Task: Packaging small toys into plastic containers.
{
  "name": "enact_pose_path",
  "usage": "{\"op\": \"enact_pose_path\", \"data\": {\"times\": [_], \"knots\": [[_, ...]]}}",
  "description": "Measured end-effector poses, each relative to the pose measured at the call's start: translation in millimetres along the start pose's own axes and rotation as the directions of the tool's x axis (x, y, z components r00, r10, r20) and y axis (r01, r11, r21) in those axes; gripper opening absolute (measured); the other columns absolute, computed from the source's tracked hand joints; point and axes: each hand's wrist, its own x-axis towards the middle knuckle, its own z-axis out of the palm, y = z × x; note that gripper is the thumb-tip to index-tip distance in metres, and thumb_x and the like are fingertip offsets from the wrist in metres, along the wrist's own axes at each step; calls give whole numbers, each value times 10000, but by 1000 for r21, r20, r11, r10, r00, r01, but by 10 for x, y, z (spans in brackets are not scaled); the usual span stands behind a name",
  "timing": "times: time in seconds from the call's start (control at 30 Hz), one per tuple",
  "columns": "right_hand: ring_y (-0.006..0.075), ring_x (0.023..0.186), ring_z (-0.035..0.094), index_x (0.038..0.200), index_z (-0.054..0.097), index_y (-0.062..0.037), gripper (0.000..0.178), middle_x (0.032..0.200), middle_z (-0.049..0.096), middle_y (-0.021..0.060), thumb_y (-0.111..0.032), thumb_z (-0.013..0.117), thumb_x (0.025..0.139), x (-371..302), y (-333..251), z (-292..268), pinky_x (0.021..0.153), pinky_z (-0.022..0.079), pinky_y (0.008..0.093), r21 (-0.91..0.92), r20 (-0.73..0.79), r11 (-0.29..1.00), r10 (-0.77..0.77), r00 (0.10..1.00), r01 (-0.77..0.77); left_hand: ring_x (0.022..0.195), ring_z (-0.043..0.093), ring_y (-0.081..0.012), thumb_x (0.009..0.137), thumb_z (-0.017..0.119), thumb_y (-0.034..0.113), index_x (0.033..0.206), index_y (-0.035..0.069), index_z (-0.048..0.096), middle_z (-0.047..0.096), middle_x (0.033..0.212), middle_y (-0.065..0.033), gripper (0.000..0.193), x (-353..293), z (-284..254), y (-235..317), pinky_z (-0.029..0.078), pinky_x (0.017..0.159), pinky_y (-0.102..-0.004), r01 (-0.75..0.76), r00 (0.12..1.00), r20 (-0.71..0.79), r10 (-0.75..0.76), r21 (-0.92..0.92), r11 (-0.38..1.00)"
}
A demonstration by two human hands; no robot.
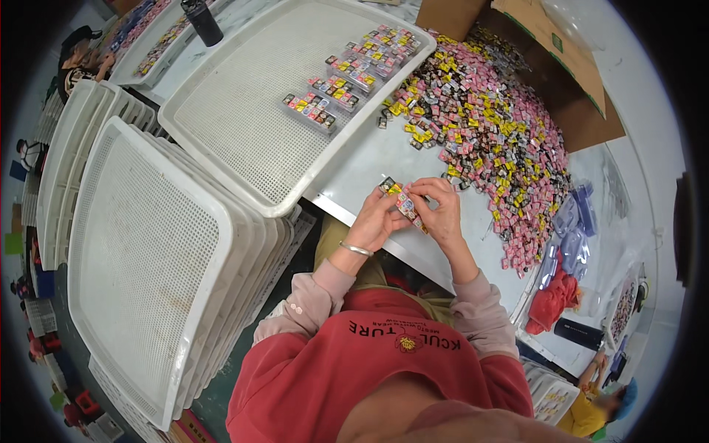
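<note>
My left hand (374, 221) holds a narrow clear case (405, 202) of small square pieces in pink, yellow, black and white, just over the table's near edge. The fingers of my right hand (443, 213) are pinched together at the case's right side; whatever lies between the fingertips is too small to make out. A wide heap of loose small pieces (495, 140) in the same colours spreads over the table beyond my right hand. Several filled clear cases (310, 111) lie along the right side of a large white perforated tray (236, 103) at the far left.
Stacked white trays (148, 251) stand at my left. An open cardboard box (569, 111) is behind the heap. To the right lie clear plastic cases (574, 247), a red cloth (555, 299) and a black box (580, 334). A dark bottle (202, 22) stands far left. Other people are farther off.
</note>
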Motion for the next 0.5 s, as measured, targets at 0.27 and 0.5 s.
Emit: {"op": "enact_pose_path", "data": {"times": [0.27,0.5], "knots": [[245,1044,560,967,545,-29,383,1157,554,132,-139,780,685,267,13,-370,848,445,314,-1,52,999,-36,998,36,1046,604,-277,972,416,223,1247,11,435,559,1205,-157,348,194,47,250,540,850,-409,-104,994,29,102,75,992],[295,885,541,989,453,-33,540,1051,544,129,-177,811,610,411,256,-234,791,460,360,-188,132,982,44,990,-18,1063,573,-276,989,371,353,1166,47,475,559,1158,-127,368,607,119,215,469,896,-436,-81,996,28,83,-82,993]]}}
